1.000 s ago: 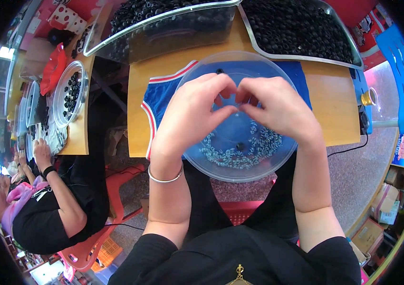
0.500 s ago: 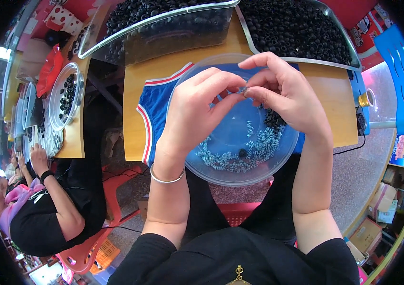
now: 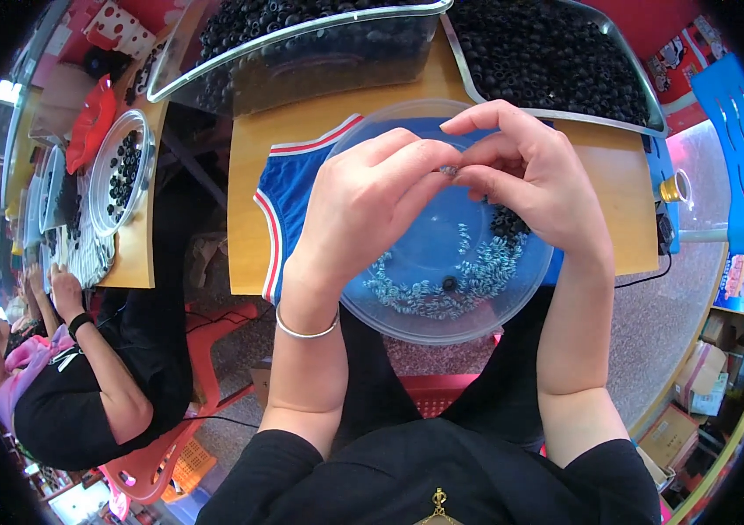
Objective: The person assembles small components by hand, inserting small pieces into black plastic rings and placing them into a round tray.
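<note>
Pinching: left hand and right hand both closed on one tiny part.
Where: over the clear bowl, table's near edge.
Tip: stay above the bowl, so drops land inside.

wooden table, red plastic stool, speckled floor

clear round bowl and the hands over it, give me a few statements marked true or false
1. Both hands meet above the clear round bowl. True; the left hand and right hand pinch a tiny part between their fingers.
2. The bowl is empty. False; small pale rings and a few black pieces lie in it.
3. The left wrist wears a silver bangle. True.
4. The big trays behind the bowl hold red beads. False; they hold black pieces.
</note>
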A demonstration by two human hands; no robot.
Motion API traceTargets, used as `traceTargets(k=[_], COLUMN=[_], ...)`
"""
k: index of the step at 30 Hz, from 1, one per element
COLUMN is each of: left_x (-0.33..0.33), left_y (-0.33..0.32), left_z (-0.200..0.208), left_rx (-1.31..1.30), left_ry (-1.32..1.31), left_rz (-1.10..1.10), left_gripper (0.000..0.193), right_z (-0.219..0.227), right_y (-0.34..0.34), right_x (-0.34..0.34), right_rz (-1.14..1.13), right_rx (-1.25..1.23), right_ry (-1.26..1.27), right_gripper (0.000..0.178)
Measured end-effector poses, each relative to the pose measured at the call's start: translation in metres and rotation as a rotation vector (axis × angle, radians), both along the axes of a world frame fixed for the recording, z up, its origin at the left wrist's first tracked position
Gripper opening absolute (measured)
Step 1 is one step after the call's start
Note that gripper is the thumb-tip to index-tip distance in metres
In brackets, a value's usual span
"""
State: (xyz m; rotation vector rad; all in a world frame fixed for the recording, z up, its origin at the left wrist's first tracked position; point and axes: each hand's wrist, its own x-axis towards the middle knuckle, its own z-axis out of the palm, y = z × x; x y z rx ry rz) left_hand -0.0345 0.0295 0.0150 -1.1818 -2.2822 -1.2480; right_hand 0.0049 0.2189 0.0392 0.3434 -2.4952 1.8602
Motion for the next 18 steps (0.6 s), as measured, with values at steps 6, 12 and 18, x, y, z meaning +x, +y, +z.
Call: traceTargets(k=[6, 12, 18], left_x=[0.002, 0.004, 0.015], left_y=[-0.005, 0.000, 0.007], left_z=[0.013, 0.033, 0.028], left_rx=[-0.032, -0.188, -0.091], left_ry=[0.047, 0.074, -0.016], left_rz=[-0.007, 0.028, 0.063], left_gripper=[0.014, 0.010, 0.013], right_z=[0.009, 0.011, 0.016], right_y=[0.003, 0.006, 0.009], right_x=[0.001, 0.003, 0.005], right_rz=[0.044, 0.007, 0.003], right_rx=[-0.007, -0.138, -0.127], right_ry=[-0.020, 0.012, 0.014], right_gripper=[0.027, 0.019, 0.013])
